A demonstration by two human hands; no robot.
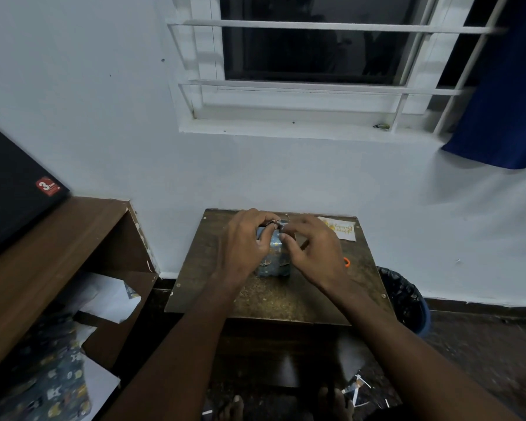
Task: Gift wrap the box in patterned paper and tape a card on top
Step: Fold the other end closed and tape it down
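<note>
While both our hands meet over the far top end of the box point(273, 256), the whole move turns on where the loose paper flap lies from our fingers. The box stands near the middle of the small table point(286, 302), already covered in blue patterned paper, its long axis running away from us toward the wall. The unfinished end is the far one, so the flap sits just beyond and above our fingertips, not beneath the palms.

Our left hand point(243, 241) curls over the box's left upper edge, thumb and forefinger pinching a bit of paper at the top. Our right hand point(312, 253) comes in from the other side, its thumb and first fingers closed on the same fold at the middle, the remaining fingers loosely spread above the table. Whether a piece of tape is between them we cannot tell; the spot is too small and dim.

Both hands are about equally near the fold, so we judge either could press it down while the other holds it.

The card point(342, 229) lies flat at the far right corner of the table, well apart from the box and nearer our right hand. An orange object point(346, 262) peeks out just behind our right wrist.
</note>
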